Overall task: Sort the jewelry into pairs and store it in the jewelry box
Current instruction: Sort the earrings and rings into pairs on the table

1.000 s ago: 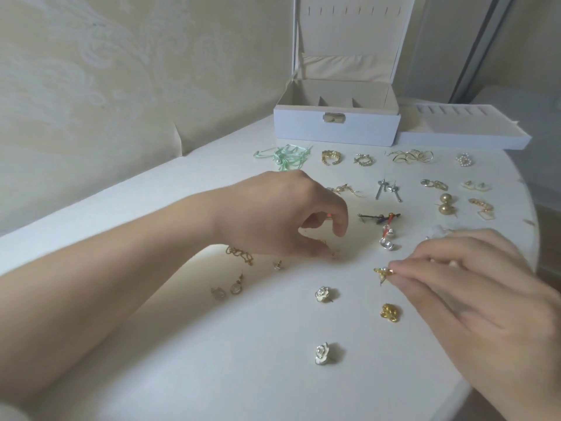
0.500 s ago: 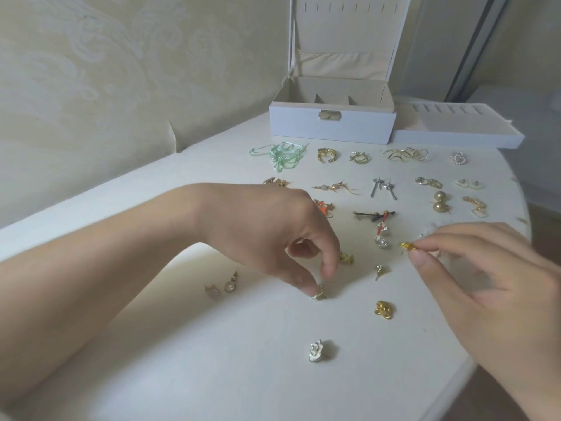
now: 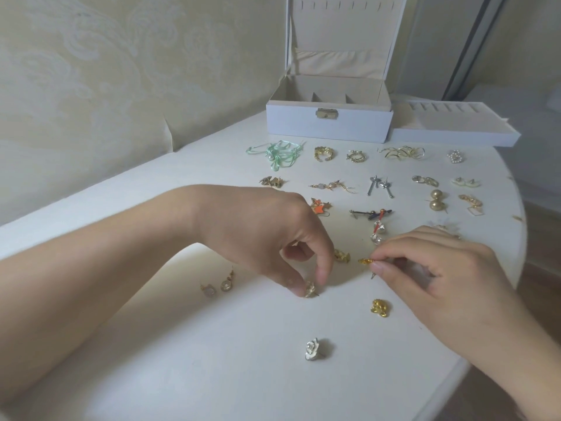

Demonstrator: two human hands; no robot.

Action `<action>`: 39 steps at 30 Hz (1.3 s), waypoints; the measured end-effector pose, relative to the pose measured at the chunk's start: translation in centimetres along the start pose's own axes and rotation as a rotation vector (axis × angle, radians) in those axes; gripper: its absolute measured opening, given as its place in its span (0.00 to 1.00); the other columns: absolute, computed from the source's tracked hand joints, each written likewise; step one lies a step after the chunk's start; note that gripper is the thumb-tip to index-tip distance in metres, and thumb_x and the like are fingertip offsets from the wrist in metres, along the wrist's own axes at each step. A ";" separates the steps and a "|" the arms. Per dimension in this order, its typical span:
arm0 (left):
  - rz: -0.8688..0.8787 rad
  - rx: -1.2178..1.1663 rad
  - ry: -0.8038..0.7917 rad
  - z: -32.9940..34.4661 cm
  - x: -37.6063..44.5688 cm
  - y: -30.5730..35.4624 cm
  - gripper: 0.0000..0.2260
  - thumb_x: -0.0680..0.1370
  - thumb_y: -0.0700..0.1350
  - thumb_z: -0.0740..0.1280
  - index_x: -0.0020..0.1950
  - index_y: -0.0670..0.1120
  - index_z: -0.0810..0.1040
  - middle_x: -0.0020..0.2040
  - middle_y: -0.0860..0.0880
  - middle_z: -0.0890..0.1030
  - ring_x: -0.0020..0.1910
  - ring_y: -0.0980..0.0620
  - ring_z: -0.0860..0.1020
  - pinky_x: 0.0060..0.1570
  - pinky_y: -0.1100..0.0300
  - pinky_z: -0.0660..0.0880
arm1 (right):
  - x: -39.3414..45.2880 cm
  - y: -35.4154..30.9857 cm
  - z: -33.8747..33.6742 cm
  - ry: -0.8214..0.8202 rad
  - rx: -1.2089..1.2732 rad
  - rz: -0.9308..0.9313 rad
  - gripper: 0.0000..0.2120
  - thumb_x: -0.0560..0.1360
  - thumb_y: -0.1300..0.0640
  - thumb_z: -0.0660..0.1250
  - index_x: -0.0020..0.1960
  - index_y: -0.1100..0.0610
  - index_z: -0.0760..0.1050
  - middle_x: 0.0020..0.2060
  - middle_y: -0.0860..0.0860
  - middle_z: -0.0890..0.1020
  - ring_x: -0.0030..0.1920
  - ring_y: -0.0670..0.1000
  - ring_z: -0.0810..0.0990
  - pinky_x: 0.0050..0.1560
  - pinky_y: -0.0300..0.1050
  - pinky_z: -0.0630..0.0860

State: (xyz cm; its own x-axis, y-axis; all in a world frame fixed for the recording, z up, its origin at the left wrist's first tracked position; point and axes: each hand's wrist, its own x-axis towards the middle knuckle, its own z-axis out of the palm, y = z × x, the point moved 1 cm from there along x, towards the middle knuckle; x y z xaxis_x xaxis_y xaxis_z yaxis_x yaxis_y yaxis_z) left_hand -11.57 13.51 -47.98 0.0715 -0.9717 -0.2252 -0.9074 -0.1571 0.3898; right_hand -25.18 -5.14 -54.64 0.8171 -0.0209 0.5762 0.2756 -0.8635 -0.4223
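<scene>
A white table with a rounded edge fills most of the view. Behind the table stands a cream wall with a faint floral relief. Right of the table, a dark vertical strip and brown floor.

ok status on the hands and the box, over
Left hand pinches white rose stud earring on table. Right hand pinches small gold earring, lifted. White jewelry box open, path unobstructed.
</scene>
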 end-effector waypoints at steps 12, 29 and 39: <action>-0.009 0.052 -0.009 -0.1 -0.2 -0.1 0.05 0.74 0.51 0.74 0.49 0.56 0.82 0.35 0.49 0.70 0.35 0.50 0.70 0.33 0.66 0.65 | 0.0 -0.2 -0.1 0.003 0.001 -0.017 0.02 0.69 0.58 0.71 0.39 0.53 0.81 0.34 0.42 0.80 0.38 0.46 0.76 0.40 0.33 0.69; -0.079 0.025 -0.036 -1.2 -0.9 -0.8 0.12 0.72 0.47 0.76 0.53 0.56 0.81 0.34 0.53 0.67 0.33 0.58 0.67 0.33 0.70 0.64 | -3.0 -1.0 -1.3 0.020 -0.022 -0.129 0.04 0.72 0.59 0.69 0.39 0.57 0.81 0.38 0.46 0.79 0.39 0.45 0.75 0.41 0.40 0.73; -0.168 -0.023 -0.008 -3.8 -3.6 -2.7 0.15 0.72 0.45 0.77 0.53 0.61 0.80 0.39 0.57 0.76 0.34 0.53 0.71 0.35 0.52 0.74 | -2.3 -0.7 -2.2 0.080 -0.077 -0.002 0.10 0.72 0.53 0.65 0.40 0.57 0.81 0.37 0.46 0.79 0.39 0.42 0.73 0.43 0.27 0.67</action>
State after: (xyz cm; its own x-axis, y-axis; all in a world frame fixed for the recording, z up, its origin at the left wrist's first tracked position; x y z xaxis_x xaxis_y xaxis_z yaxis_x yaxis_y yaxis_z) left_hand -7.83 16.74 -44.83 0.2181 -0.9298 -0.2965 -0.8733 -0.3216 0.3661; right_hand -28.32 -5.61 -54.14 0.7727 -0.0564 0.6323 0.2350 -0.8998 -0.3675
